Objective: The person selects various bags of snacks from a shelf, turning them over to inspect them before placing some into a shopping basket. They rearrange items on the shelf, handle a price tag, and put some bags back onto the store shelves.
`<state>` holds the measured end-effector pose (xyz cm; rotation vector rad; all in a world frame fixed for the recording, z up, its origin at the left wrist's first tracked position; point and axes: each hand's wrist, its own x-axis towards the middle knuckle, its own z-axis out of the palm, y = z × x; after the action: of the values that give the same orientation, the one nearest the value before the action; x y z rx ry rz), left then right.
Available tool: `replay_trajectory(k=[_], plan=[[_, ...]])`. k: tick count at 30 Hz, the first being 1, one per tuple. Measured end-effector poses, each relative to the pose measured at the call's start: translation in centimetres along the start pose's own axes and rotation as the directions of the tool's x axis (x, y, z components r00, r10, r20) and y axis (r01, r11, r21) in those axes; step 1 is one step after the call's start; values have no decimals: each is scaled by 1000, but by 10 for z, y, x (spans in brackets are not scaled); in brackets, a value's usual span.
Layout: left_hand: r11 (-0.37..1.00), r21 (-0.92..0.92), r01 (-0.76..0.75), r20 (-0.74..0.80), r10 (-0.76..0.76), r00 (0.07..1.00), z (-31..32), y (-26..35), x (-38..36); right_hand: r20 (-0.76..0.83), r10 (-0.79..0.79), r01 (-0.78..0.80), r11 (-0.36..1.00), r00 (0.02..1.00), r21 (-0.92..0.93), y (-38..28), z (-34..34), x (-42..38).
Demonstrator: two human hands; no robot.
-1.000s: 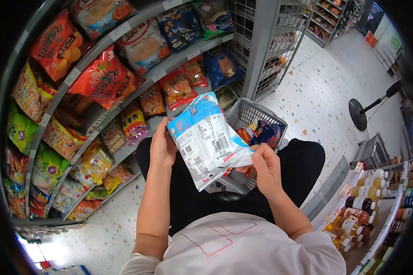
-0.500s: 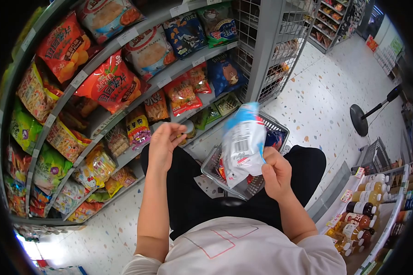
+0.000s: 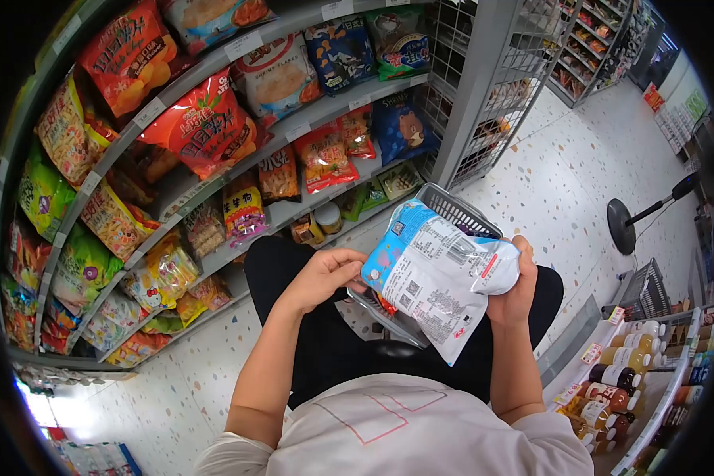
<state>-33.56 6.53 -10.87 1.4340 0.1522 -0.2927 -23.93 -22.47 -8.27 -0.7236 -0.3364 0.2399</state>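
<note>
A blue and white snack bag (image 3: pixel 432 274) is held over my lap, its printed back with barcode and square codes turned up toward me. My right hand (image 3: pixel 517 287) is closed on its right end, thumb on top. At the bag's left edge, my left hand (image 3: pixel 329 276) has its fingers bent together on the blue corner; the fingertips are partly hidden. Beneath the bag stands a grey shopping basket (image 3: pixel 456 208) between my knees, with the bag covering most of it. A bit of red packaging shows inside the basket.
Curved shelves (image 3: pixel 238 151) on the left carry many snack bags, with a jar (image 3: pixel 328 216) on the lowest one. A wire-mesh rack end (image 3: pixel 496 95) rises ahead. On the right are a black stand base (image 3: pixel 620 226), another basket (image 3: pixel 644 289) and bottled drinks (image 3: pixel 623 377).
The bag has turned from upright and edge-on to lying broad and flat toward me. My left hand has moved right and down to the bag's edge. My right hand has shifted slightly right.
</note>
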Motion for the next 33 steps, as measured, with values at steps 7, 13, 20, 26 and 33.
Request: replay_trajectory(k=[7,13,20,26,33], plan=[[994,-6,-113,-197,110,974,0,-3,-7,-108,25,-26,1000,994,-5,-1,8,0],[975,-39,-217,-501,169,849,2,-11,0,110,-33,55,978,993,-200,2,-7,-4],[899,-191,-394,-648,187,739,-22,-28,7,552,-135,540,486,823,-687,-1,1,-2],[978,133,-159,-430,201,880,-31,-22,7,516,-41,409,663,856,-627,3,6,5],[964,-138,-227,-412,153,898,-19,6,7,407,38,276,677,913,-683,7,17,15]])
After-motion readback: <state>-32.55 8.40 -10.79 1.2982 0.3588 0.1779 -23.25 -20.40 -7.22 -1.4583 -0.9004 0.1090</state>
